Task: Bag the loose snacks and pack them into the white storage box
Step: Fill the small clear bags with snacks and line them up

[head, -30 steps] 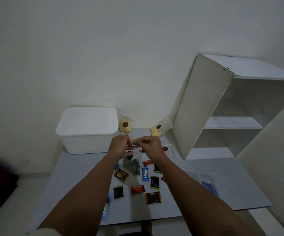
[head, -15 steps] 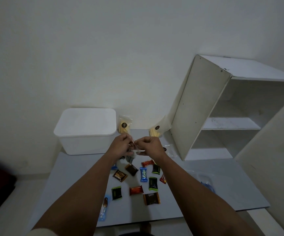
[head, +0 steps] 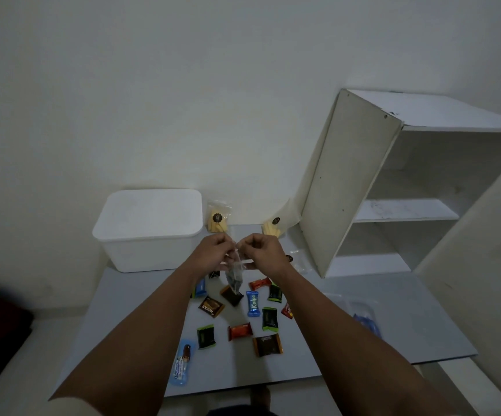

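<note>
My left hand and my right hand both pinch the top of a small clear plastic bag that hangs between them over the grey table; something dark sits in its bottom. Beneath it lie several loose wrapped snacks, among them a blue Kalpa pack, a brown Nextar pack, an orange pack and a long blue bar. The white storage box stands at the table's back left with its lid on.
Two clear bags of yellow snacks lean on the wall behind my hands. A white shelf unit stands at the right. Clear empty bags lie on the table's right side.
The hanging bag has narrowed and twisted between my fingers. My hands stay close together at its top.
</note>
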A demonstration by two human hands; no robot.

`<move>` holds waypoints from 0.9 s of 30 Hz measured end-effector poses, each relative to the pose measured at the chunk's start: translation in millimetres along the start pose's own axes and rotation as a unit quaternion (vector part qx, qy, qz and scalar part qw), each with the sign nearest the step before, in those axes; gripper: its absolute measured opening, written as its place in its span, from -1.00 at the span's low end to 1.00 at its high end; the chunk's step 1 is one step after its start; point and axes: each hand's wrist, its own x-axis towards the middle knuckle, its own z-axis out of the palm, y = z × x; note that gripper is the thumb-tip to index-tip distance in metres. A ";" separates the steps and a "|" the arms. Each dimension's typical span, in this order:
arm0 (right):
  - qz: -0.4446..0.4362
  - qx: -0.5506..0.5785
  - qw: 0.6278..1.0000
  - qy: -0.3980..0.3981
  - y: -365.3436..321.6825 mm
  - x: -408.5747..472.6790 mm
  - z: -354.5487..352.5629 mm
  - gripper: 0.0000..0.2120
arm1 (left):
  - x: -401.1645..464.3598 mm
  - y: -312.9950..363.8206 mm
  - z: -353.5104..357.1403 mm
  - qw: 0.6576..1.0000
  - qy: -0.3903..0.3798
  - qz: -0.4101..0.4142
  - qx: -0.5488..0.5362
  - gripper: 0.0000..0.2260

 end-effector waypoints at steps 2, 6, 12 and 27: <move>-0.013 0.013 1.000 0.015 -2.4 2.5 2.2 -0.91 | -0.3 4.0 0.0 1.000 0.015 0.010 0.017 -0.91; -0.001 0.037 0.999 0.006 -8.2 5.2 2.8 -0.86 | 1.4 9.3 -2.9 0.998 0.026 0.033 0.039 -0.93; 0.086 0.086 0.993 -0.009 -12.1 13.2 -1.1 -0.81 | 3.3 12.5 -7.6 0.997 0.019 0.043 0.054 -0.92; 0.119 0.049 0.991 0.021 39.2 12.5 10.7 -0.88 | 8.9 -35.7 4.0 0.999 0.002 -0.026 0.019 -0.85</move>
